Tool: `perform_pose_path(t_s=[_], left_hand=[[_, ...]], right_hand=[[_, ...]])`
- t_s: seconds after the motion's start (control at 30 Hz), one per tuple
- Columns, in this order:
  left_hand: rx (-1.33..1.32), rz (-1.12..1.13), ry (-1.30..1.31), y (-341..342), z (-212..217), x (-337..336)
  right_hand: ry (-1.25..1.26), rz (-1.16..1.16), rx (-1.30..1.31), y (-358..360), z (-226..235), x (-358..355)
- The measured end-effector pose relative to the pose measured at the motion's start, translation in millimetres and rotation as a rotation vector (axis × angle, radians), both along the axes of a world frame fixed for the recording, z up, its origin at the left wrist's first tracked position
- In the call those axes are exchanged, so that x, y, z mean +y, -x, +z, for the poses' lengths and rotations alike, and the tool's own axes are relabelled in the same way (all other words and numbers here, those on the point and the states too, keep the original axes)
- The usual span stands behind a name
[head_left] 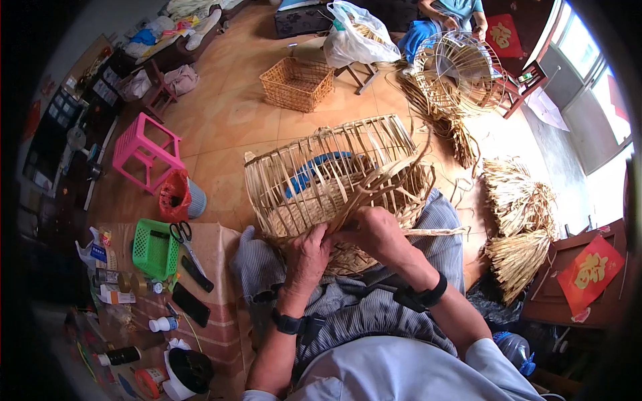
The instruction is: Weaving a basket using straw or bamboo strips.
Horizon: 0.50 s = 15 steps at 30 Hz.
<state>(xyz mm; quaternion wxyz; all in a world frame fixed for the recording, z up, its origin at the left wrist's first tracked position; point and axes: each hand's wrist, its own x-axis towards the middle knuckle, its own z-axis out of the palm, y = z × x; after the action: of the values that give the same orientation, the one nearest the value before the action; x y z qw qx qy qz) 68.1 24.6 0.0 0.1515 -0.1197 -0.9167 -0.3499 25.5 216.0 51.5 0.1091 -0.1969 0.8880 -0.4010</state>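
A half-woven basket (294,214) of pale dried plant strands lies on its side across my lap, its open ribs facing up and away. A blue strip (301,180) shows through the ribs. My left hand (309,257) grips the basket's near edge, with fingers closed on the strands there. Beside it, my right hand (381,235) is closed round a bundle of loose straw strands (374,190) that fans up to the right. Both sets of fingertips are partly hidden by the strands and by each other.
Left of me, a covered table (217,294) carries scissors (184,240), a green basket (154,248) and bottles. A pink stool (148,150) and red-lined bin (180,197) stand beyond. Straw bundles (518,200) lie right. Ahead are a wicker basket (294,83) and a co-worker (461,10) with a frame.
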Motion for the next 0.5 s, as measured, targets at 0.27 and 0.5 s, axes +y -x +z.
perform_pose_path(t_s=[0.27, 0.5], left_hand=[[-0.116, -0.086, 0.007, 3.0, 5.0, -7.5], [-0.156, -0.120, -0.073, 4.5, 16.5, -5.6]], right_hand=[[0.593, -0.021, -0.235, 5.0, -13.0, -3.5], [0.500, 0.087, -0.235, 22.0, -11.0, -5.5]])
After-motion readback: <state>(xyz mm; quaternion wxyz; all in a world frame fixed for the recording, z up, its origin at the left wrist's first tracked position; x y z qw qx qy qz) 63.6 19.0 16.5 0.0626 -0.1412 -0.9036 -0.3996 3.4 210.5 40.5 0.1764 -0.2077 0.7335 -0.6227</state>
